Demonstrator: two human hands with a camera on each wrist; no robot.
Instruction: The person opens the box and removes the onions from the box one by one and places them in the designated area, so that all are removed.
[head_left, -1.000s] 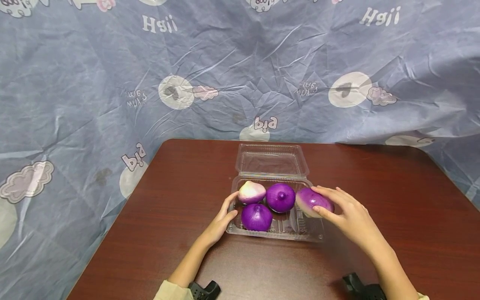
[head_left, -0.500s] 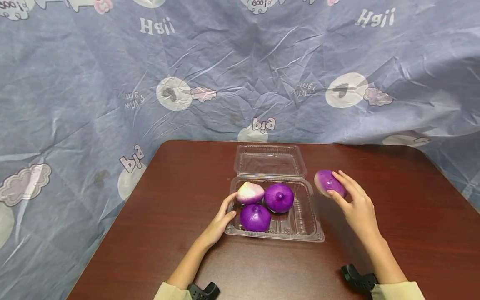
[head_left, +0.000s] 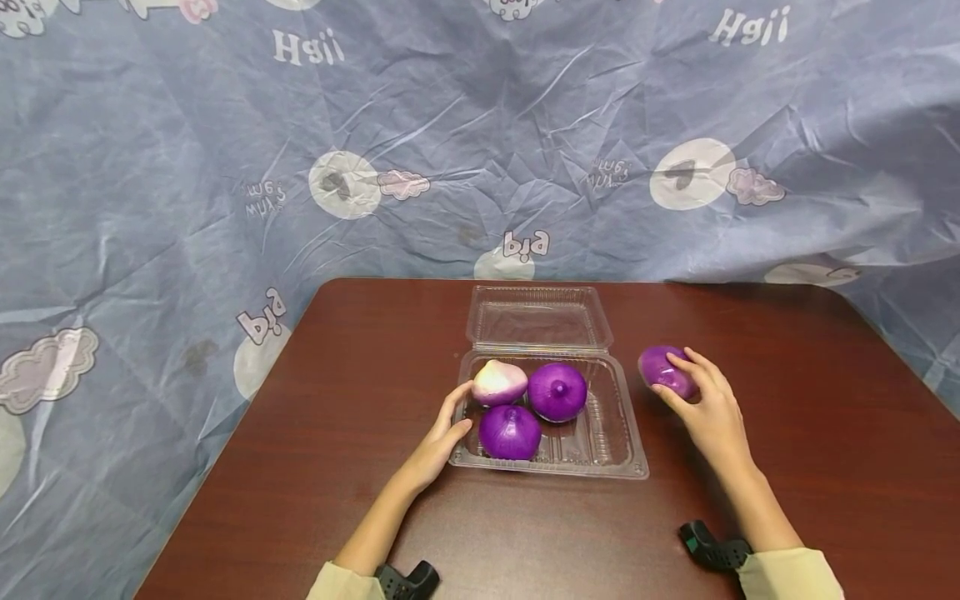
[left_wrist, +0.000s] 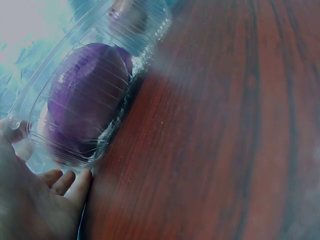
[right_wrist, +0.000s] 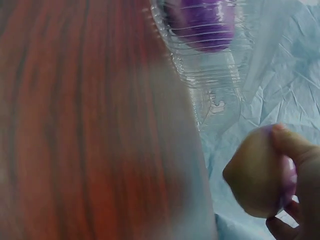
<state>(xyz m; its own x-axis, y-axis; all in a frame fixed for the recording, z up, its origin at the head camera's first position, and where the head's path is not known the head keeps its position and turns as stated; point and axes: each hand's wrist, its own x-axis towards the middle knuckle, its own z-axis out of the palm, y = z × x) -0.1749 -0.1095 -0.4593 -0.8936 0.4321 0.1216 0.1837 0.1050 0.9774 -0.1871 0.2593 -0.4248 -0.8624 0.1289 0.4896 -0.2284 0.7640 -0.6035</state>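
My right hand (head_left: 715, 414) grips a purple onion (head_left: 663, 372), thumb on one side and fingers on the other, to the right of a clear plastic clamshell container (head_left: 618, 450). The right wrist view shows this onion's pale pointed end (right_wrist: 252, 167). Whether it touches the table cannot be told. My left hand (head_left: 435, 450) holds the container's left edge. In the left wrist view, digits lie at the rim and fingers (left_wrist: 77, 187) against the side wall. Inside sit a white-and-purple onion (head_left: 499, 383) at back left, a purple onion (head_left: 557, 392) beside it and another purple onion (head_left: 510, 432) in front.
The container's transparent lid (head_left: 540, 318) lies open towards the back. A dark red-brown wooden table (head_left: 360, 358) supports everything. Behind it hangs a wrinkled blue printed cloth (head_left: 480, 150). A black wrist device (head_left: 712, 547) is on each arm.
My right hand has carried its onion from above the container's right side out to the right, then slightly lower. My left hand stays at the container's edge.
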